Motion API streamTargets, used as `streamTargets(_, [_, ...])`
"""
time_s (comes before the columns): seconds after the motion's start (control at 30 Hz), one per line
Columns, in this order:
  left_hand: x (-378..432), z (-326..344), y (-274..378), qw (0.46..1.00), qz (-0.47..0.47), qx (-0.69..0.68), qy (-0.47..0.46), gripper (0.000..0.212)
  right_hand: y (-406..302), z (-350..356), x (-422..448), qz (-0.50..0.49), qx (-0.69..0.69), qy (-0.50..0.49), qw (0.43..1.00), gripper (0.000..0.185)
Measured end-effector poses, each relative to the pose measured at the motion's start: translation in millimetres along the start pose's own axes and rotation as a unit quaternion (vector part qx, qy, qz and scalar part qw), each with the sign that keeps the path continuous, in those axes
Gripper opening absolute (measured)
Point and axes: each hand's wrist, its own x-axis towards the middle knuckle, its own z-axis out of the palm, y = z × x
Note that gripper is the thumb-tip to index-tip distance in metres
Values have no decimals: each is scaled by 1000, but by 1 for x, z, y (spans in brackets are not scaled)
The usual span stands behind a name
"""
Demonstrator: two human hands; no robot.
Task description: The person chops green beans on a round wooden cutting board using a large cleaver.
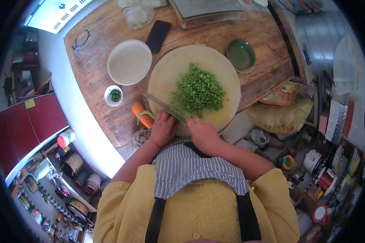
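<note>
A round pale chopping board (182,57) lies before me on the table, with a mound of finely chopped green vegetable (200,91) on it. My right hand (204,133) grips a kitchen knife (161,104) at the board's near edge; its handle is hidden in the fist. The blade slants away to the left, and green bits cling along it. My left hand (164,129) rests with bent fingers against the near side of the blade. Whether something is under those fingers is hidden. Just left of it are a carrot (137,108) and a curved green stalk (144,113).
On the wooden table (91,66) stand a white bowl (129,62), a small cup of chopped greens (113,96) and a green bowl (241,54). Behind them lie a phone (158,35) and plastic bags (138,15). Filled sacks (281,115) sit right of the table.
</note>
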Motion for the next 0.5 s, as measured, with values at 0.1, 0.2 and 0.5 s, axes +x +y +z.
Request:
streamTargets(0.1, [-3, 1, -3, 1000, -3, -21, -23, 21, 3, 14, 20, -5, 23, 43, 999, 28])
streamTargets(0.2, [-4, 4, -6, 998, -12, -51, -44, 22, 21, 27, 35, -63, 86, 135, 985, 25])
streamTargets(0.5, [-3, 0, -3, 999, -2, -28, -25, 20, 1, 8, 6, 7, 5, 8, 1000, 22])
